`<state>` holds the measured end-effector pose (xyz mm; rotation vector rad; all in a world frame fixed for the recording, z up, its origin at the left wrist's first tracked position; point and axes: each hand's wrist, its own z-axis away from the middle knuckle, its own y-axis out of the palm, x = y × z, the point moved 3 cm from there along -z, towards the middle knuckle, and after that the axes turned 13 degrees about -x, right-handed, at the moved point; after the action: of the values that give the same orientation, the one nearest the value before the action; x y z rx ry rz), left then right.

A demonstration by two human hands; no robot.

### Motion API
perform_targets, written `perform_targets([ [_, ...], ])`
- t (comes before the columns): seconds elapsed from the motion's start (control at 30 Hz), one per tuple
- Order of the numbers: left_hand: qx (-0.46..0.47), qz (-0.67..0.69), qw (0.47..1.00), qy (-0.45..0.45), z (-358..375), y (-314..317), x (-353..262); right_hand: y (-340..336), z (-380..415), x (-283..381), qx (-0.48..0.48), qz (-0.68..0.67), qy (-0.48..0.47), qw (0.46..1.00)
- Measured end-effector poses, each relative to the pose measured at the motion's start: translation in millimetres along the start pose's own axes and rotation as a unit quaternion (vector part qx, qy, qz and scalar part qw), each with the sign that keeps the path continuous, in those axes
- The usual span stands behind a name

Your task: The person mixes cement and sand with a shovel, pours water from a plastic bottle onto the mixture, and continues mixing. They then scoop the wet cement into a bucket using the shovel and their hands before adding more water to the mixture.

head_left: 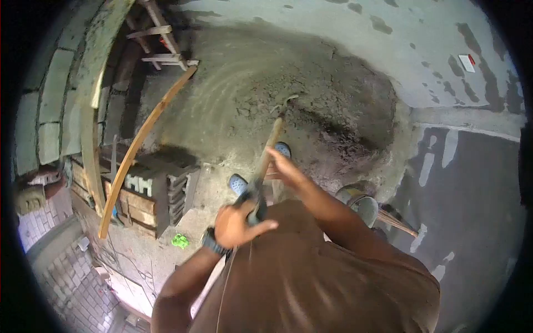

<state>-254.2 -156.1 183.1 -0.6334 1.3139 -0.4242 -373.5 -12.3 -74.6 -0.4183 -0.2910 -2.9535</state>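
Observation:
A shovel with a wooden shaft and a dark grip at its top slants away from my body. My left hand, with a dark watch at the wrist, is closed over the grip, thumb sticking out. Farther down, my right hand wraps round the shaft. The shovel's far end sits in a wide spread of wet grey mortar, which hides most of the blade. My feet, in light blue clogs, stand at the near edge of the mortar.
A bucket stands at my right, with a wooden stick beside it. On the left are a long wooden board, stacked hollow blocks and a wooden ladder. A plastered wall rises ahead; a green scrap lies on the floor.

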Motion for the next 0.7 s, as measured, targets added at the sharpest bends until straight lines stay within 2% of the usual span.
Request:
perform_targets([
  [0.03,-0.015,0.015,1.0,0.008,2,9,1,10,-20,-2,0.012,-0.042,0.031,0.999],
  [0.1,-0.023,0.003,0.999,0.034,11,32,17,19,-41,0,-0.036,-0.164,0.088,0.982],
  [0.17,-0.027,0.024,0.999,-0.009,24,48,34,10,-115,-25,-0.025,-0.21,0.094,0.973],
  [0.23,-0.051,0.036,0.998,0.022,36,58,42,-6,-151,-27,-0.017,-0.251,0.097,0.963],
  [0.3,-0.086,0.058,0.994,0.034,53,70,55,-9,-164,-15,-0.091,-0.354,0.061,0.929],
  [0.37,-0.121,0.043,0.992,-0.004,63,63,52,-6,-171,-20,-0.081,-0.26,0.037,0.962],
  [0.43,-0.147,0.031,0.988,-0.035,85,42,51,8,-165,-26,-0.083,-0.22,0.058,0.97],
  [0.5,-0.183,0.074,0.979,-0.055,122,15,46,27,-128,-43,-0.074,-0.191,0.039,0.978],
  [0.53,-0.192,0.094,0.975,-0.068,162,6,58,38,-106,-55,-0.031,-0.193,0.034,0.98],
  [0.57,-0.252,0.14,0.951,-0.109,202,1,70,49,-93,-69,0.012,-0.197,0.029,0.98],
  [0.63,-0.323,0.116,0.899,-0.273,297,3,98,72,-95,-103,0.009,-0.232,0.024,0.972],
  [0.7,-0.475,0.235,0.718,-0.452,388,27,138,100,-108,-152,-0.005,-0.239,0.055,0.97],
])
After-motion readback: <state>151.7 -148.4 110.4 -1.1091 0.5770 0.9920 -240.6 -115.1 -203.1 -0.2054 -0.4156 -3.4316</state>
